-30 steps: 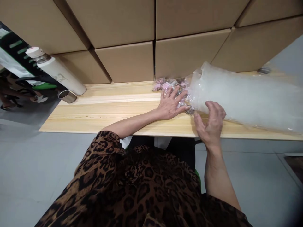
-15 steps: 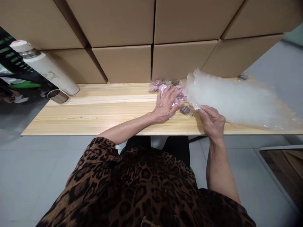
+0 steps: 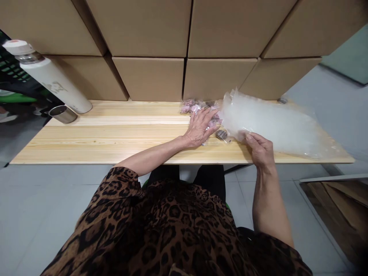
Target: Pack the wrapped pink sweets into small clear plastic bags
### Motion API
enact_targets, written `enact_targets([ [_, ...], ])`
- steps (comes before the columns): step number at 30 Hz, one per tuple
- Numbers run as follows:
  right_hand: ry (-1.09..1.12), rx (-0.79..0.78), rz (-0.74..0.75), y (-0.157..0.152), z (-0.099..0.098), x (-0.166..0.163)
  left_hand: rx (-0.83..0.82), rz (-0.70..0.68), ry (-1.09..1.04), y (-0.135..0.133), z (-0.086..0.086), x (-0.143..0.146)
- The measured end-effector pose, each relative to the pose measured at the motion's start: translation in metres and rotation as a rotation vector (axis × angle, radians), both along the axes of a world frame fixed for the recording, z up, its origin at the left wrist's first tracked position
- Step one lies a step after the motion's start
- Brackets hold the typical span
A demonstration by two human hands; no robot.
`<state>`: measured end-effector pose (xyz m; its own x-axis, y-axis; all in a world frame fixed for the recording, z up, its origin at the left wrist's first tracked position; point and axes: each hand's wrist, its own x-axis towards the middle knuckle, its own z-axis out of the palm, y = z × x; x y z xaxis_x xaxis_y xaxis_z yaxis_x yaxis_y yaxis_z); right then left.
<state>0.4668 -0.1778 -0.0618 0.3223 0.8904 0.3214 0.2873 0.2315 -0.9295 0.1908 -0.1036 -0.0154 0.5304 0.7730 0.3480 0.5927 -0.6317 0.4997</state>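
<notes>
A large clear plastic bag (image 3: 273,124) lies on the wooden table (image 3: 115,134), its mouth facing left. My right hand (image 3: 260,148) pinches the bag's lower edge near the mouth. A pile of small pink and dark packets (image 3: 198,107) lies on the table just left of the bag's mouth. My left hand (image 3: 201,126) rests flat on that pile with fingers spread. One dark packet (image 3: 221,134) lies apart between my two hands.
Stacked cardboard boxes (image 3: 149,76) form a wall along the table's back edge. A white flask (image 3: 48,78) and a metal cup (image 3: 60,114) stand at the far left. A small round metal object (image 3: 282,101) sits behind the bag. Grey floor lies below.
My right hand has drawn the bag to the right, away from the packets, and the bag has sunk flatter on the table. My left hand has stayed on the pile.
</notes>
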Motion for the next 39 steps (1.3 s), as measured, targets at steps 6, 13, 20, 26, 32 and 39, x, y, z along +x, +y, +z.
enact_targets([
  [6,0.089,-0.017,-0.015,-0.002,0.002,-0.008,-0.014,-0.009,-0.016,-0.001,0.000,0.001],
  [13,0.207,0.154,-0.165,0.013,0.012,-0.017,0.023,-0.049,-0.099,0.002,-0.006,-0.001],
  [20,-0.194,0.484,-0.151,-0.018,0.070,-0.075,-0.294,-0.197,-0.377,-0.022,0.036,-0.003],
  [26,-0.671,0.610,0.280,-0.043,0.076,-0.171,-0.610,-0.160,-0.462,-0.076,0.058,-0.055],
  [32,-0.724,0.693,0.582,-0.036,0.046,-0.231,-0.761,0.254,-0.985,-0.093,0.024,-0.138],
  [39,-0.769,0.594,0.655,-0.045,0.021,-0.219,-0.601,0.736,-1.348,-0.103,0.012,-0.216],
])
